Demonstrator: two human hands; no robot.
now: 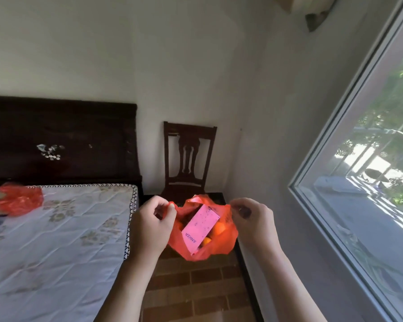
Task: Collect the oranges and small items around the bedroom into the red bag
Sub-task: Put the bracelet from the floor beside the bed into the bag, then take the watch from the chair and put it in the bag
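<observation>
The red bag [203, 231] hung in the air between the bed [56, 228] and the window [358, 159], above the brick-patterned floor [196, 287] and in front of a dark wooden chair [187, 159] that stood against the wall. The left hand [149, 226] pinched the bag's left rim with curled fingers, and the right hand [254, 221] pinched the right rim the same way, so the mouth was stretched wide between the 2 hands. Inside lay a pink box [199, 228] printed with "ANKER", tilted across at least 2 oranges [218, 228] that showed beside and under it. On the mattress, well apart to the left, sat a second crumpled piece of red plastic [20, 198]; what it held, if anything, could not be told. By the look of it, the collecting step was well along, with the load being checked or settled. The next move probably called for either drawing the 2 rims together to close the bag, or freeing 1 hand to fetch anything left on the bed while the other took the full weight.
</observation>
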